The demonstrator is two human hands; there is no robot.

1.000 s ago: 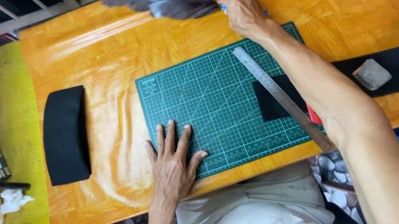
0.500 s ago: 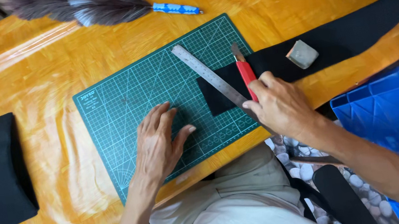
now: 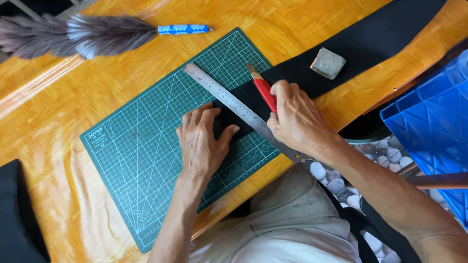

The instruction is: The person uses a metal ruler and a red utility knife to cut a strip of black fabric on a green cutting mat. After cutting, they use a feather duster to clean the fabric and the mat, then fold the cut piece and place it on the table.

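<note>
A green cutting mat (image 3: 145, 143) lies on the orange table (image 3: 60, 94). A long black strip of material (image 3: 373, 41) runs from the mat to the far right. A steel ruler (image 3: 230, 99) lies slanted across the strip's end. My left hand (image 3: 202, 144) rests flat on the mat, fingertips touching the black strip beside the ruler. My right hand (image 3: 295, 117) grips a red-handled knife (image 3: 261, 85) on the strip, just right of the ruler.
A grey feather duster with a blue handle (image 3: 83, 40) lies at the back. A small grey block (image 3: 327, 63) sits on the strip. A black curved pad (image 3: 8, 224) lies at the left. A blue plastic crate (image 3: 456, 126) stands at the right.
My left hand slid right across the mat to the strip's end. My right hand, earlier at the duster's handle, now holds the red knife close against the ruler.
</note>
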